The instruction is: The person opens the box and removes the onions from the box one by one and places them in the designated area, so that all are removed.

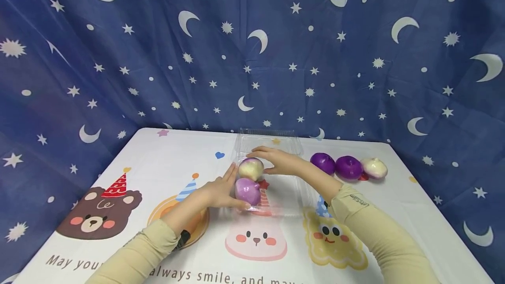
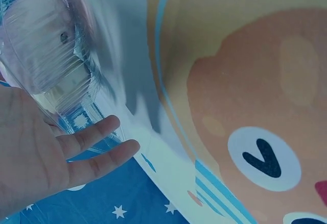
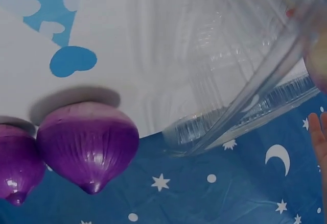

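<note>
A clear plastic clamshell box point(image 1: 282, 194) lies with its lid point(image 1: 268, 143) folded back at the far side. Two onions sit in the left part of the box: a pale onion with a purple top point(image 1: 250, 169) and, nearer, a light purple onion point(image 1: 247, 191). Around the box's left side, my left hand point(image 1: 218, 193) spreads its thumb and fingers; the left wrist view shows two fingers point(image 2: 104, 163) extended beside the clear wall. My right hand point(image 1: 282, 161) arches over the pale onion, fingers past its far side and thumb by its right side.
To the right of the box, two dark purple onions point(image 1: 348, 168) point(image 1: 322, 163) and a whitish onion point(image 1: 374, 168) stand in a row. The white tablecloth point(image 1: 177, 152) has cartoon prints. Behind the table hangs a blue curtain point(image 1: 221, 78) with moons and stars.
</note>
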{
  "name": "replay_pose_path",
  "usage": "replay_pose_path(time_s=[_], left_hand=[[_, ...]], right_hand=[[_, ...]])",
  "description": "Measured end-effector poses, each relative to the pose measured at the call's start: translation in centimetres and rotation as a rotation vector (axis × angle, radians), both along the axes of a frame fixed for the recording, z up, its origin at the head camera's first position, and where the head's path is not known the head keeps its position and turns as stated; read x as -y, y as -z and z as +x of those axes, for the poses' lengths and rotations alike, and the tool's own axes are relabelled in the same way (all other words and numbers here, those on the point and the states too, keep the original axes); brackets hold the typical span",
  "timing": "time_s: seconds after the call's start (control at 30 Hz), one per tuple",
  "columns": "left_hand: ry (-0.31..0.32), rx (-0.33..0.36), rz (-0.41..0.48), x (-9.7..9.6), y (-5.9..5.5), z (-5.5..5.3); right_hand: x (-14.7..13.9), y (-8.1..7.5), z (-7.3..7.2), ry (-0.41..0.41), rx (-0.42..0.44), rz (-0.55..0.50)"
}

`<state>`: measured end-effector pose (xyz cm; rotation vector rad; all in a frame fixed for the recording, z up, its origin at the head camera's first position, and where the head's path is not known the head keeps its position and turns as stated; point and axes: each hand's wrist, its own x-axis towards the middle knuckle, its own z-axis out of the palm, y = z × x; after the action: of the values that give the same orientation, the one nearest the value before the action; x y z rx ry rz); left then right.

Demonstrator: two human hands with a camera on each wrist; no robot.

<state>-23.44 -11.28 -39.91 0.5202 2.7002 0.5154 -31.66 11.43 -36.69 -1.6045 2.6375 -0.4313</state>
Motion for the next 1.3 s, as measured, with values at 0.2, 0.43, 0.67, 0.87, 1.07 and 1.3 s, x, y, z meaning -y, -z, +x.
replay_pose_path(time_s=[0.2, 0.43, 0.67, 0.87, 1.07, 1.3], left_hand=[[0.004, -0.015, -0.003, 0.0, -0.3, -0.4], [0.010, -0.003, 0.004, -0.1, -0.2, -0.4], [0.004, -0.016, 0.006, -0.1, 0.2, -0.1], [-0.002, -0.026, -0.012, 0.1, 0.2, 0.1], [0.002, -0.022, 0.006, 0.0, 0.3, 0.0], [-0.001, -0.025, 0.013, 0.1, 0.4, 0.0]], right_hand=[[0.5, -0.1, -0.4, -0.019, -0.004, -0.016], [1.1, 0.1, -0.6, -0.031, 0.034, 0.004], [1.5, 0.4, -0.4, -0.041, 0.057, 0.025], [2.0, 0.4, -0.6, 0.022, 0.068, 0.030], [2.1, 0.5, -0.7, 0.054, 0.062, 0.049], [2.4, 0.4, -0.8, 0.045, 0.077, 0.065]])
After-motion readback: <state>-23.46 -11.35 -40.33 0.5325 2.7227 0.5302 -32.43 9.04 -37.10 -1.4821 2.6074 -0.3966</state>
